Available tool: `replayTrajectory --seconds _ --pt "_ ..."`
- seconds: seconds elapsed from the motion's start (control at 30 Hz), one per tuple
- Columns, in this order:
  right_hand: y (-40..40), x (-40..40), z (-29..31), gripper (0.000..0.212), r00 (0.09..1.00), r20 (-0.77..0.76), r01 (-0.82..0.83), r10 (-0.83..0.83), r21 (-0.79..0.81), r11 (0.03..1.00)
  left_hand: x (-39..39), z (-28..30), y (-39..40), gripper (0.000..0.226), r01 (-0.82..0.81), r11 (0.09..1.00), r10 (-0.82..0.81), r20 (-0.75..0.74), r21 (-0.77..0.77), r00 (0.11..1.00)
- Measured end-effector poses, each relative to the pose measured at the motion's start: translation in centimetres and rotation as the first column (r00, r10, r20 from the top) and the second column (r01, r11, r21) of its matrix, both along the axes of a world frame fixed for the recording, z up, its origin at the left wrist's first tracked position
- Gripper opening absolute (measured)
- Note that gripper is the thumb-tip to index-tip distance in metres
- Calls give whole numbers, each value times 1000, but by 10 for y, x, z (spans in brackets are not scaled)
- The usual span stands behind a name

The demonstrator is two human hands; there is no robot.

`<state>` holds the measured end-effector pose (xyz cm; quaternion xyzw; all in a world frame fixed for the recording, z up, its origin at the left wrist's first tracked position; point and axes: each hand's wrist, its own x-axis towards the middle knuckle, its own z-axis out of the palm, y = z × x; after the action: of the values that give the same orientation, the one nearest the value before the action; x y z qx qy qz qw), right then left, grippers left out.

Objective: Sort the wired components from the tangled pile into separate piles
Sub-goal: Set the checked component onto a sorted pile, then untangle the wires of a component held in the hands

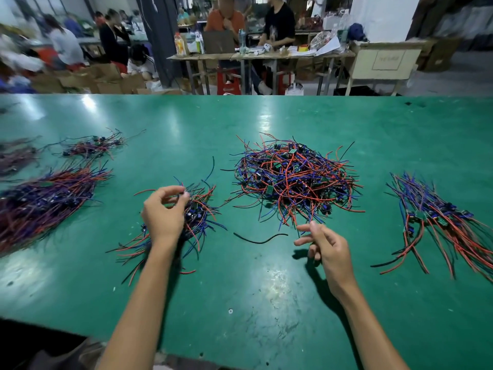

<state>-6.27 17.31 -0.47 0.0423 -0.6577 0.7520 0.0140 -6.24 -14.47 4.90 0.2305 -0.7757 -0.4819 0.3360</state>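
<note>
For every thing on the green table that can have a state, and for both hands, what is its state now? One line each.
Tangled pile: heaped, wires crossing every way, untouched.
Right pile: wires laid roughly parallel, untouched.
Near-left pile: small, loose, under the left hand.
Far-left piles: wires roughly aligned, blurred.
Loose black wire: lying alone, curved, apart from the piles.
Left hand: fingers curled, pinching a component over the near-left pile.
Right hand: fingers relaxed, holding nothing.

Bright, even overhead light, wide-angle bend at the edges.
Pale glare patches on the green table (266, 303); soft shadows under both forearms; left-edge wire piles (40, 198) and background people smeared by blur.
</note>
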Motion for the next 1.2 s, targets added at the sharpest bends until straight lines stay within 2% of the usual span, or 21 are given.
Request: replayTrajectory --seconds 0.07,0.1,0.13,0.2,0.23,0.27,0.3,0.33,0.4,0.43,0.57,0.6,0.67,0.73,0.8,0.9,0.97,1.03,1.1,1.17,1.2 --pt "-1 0 0 29 1000 0 -4 4 11 1000 0 -8 -14 19 40 994 -7 317 -98 948" --pt "-1 0 0 27 1000 -1 -3 3 14 1000 1 -11 -14 22 68 987 0 416 -149 909" --pt "-1 0 0 25 1000 -3 1 -1 22 1000 3 -13 -9 23 71 973 39 457 -221 889" --pt "-1 0 -1 21 1000 -10 10 -10 44 999 5 -12 11 21 1 899 162 335 -439 928" --pt "-1 0 -1 19 1000 -13 14 -14 52 999 6 -10 26 21 13 853 124 226 -521 966" --pt "-1 0 0 17 1000 -15 20 -19 63 998 5 -9 42 20 107 813 -16 161 -572 987" --pt "0 0 0 15 1000 -17 25 -23 82 996 3 -11 59 19 273 757 -205 181 -593 962" --pt "0 0 0 14 1000 -19 26 -24 104 994 2 -15 76 19 444 677 -349 275 -587 896" --pt "1 1 0 12 1000 -21 22 -20 134 991 0 -28 103 24 633 549 -419 475 -546 774" --pt "1 1 0 12 1000 -21 21 -18 145 989 -1 -36 112 26 644 542 -391 516 -540 762" --pt "-1 2 3 14 999 -24 36 -33 164 986 2 -52 123 22 595 552 -331 502 -584 799" --pt "-2 2 4 14 999 -26 43 -39 163 986 5 -51 123 18 593 590 -361 478 -548 800" --pt "-2 2 6 15 999 -22 44 -41 136 990 9 -42 117 11 541 729 -406 371 -419 835" --pt "-1 3 6 16 999 -14 35 -34 108 994 8 -27 103 9 402 839 -335 234 -367 913" --pt "0 3 6 16 1000 -11 27 -26 107 994 4 -7 81 10 212 894 -193 88 -395 977" --pt "0 2 6 17 1000 -10 23 -22 118 993 -2 17 47 12 -90 870 63 -72 -484 995" --pt "0 2 6 17 1000 -9 24 -23 127 992 -8 19 27 16 -150 769 205 17 -621 979" --pt "0 2 6 17 1000 -6 23 -22 124 992 -15 14 18 24 -19 696 320 286 -717 903" --pt "0 2 6 17 1000 -7 25 -24 130 991 -21 8 23 34 98 663 381 448 -742 809" --pt "0 1 6 17 1000 -3 26 -26 146 989 -31 4 39 32 157 644 304 440 -748 845" --pt "0 1 6 17 1000 0 27 -27 147 989 -36 2 50 29 199 648 200 416 -735 887"
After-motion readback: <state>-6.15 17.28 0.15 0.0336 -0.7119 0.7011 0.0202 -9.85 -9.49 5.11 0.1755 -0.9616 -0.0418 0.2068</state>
